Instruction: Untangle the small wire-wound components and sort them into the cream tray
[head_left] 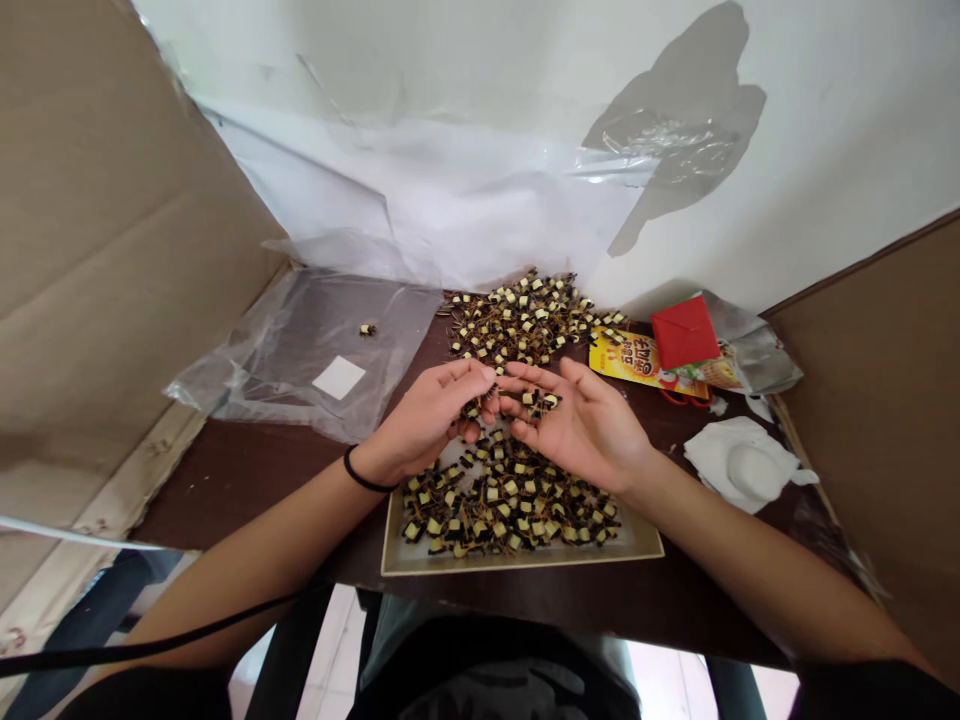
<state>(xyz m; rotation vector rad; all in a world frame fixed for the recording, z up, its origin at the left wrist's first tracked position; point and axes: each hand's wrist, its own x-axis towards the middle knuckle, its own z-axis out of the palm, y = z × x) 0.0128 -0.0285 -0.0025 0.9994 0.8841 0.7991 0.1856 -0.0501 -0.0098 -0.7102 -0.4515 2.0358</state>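
Observation:
My left hand (442, 402) is closed, thumb against fingers, around several small coils (474, 408) with black bodies, yellow tape and thin wire leads. Palm up beside it, my right hand (581, 415) carries a few more of these coils (541, 402) on its half-curled fingers. The fingertips of both hands meet or nearly meet; exactly where they touch is hard to see. Below them, a shallow cream tray (525, 565) holds many such coils (517, 500). Behind the hands, another heap of coils (525, 315) lies on the dark tabletop against the wall.
On the left, a clear plastic bag (300, 325) has one coil (367, 329) and a white paper square (339, 377) on it. A yellow snack packet (626, 358), red envelope (685, 332) and crumpled white tissue (742, 465) sit at right. Cardboard panels (97, 220) enclose both sides.

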